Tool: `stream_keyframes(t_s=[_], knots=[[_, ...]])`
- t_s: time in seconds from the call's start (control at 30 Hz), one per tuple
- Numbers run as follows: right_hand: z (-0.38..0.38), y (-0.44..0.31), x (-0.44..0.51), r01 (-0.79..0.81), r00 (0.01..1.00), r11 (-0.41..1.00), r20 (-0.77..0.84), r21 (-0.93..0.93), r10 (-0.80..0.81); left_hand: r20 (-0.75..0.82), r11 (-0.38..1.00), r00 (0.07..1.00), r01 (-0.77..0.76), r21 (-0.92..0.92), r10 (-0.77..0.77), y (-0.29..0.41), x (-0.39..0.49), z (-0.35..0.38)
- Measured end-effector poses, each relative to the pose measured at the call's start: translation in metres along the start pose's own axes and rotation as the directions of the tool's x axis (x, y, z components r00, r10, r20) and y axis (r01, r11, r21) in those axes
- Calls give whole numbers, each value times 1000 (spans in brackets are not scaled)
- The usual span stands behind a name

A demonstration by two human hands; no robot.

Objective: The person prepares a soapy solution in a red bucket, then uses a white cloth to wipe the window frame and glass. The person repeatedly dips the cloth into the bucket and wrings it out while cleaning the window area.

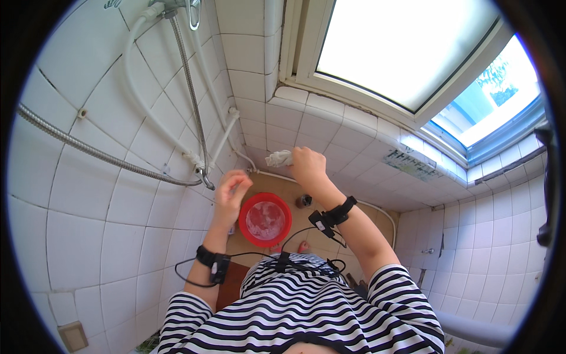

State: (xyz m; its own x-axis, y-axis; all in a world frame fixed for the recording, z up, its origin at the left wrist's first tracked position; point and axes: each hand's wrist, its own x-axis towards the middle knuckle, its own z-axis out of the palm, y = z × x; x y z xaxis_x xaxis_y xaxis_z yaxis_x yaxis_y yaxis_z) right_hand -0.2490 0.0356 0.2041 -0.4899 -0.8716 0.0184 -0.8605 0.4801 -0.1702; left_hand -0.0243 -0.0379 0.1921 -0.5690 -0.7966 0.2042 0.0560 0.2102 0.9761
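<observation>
My right hand (308, 164) is closed on a crumpled white cloth (278, 159), which sticks out to its left, in front of the tiled wall under the window. To the left, my left hand (231, 190) is raised with its fingers curled; nothing shows in it, and whether thumb and fingertips meet is unclear. Between the hands and lower down, a red plastic basin (288, 216) with foamy water stands on the floor by my feet. A small dark container (304, 201) stands on the floor to the right of the basin.
On the left tiled wall are a metal shower hose (110, 162), white pipes (132, 88) and a metal valve (205, 177). A window (415, 121) is at the upper right. A pipe (283, 177) runs along the floor's edge. Black cables (247, 253) link devices strapped to both wrists.
</observation>
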Motion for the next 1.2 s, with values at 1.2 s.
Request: stream_keyframes(t_s=[1.2], knots=[[-23, 11, -72, -262, 962, 67, 266, 963, -58, -46, 926, 999, -35, -376, 19, 34, 25, 29]])
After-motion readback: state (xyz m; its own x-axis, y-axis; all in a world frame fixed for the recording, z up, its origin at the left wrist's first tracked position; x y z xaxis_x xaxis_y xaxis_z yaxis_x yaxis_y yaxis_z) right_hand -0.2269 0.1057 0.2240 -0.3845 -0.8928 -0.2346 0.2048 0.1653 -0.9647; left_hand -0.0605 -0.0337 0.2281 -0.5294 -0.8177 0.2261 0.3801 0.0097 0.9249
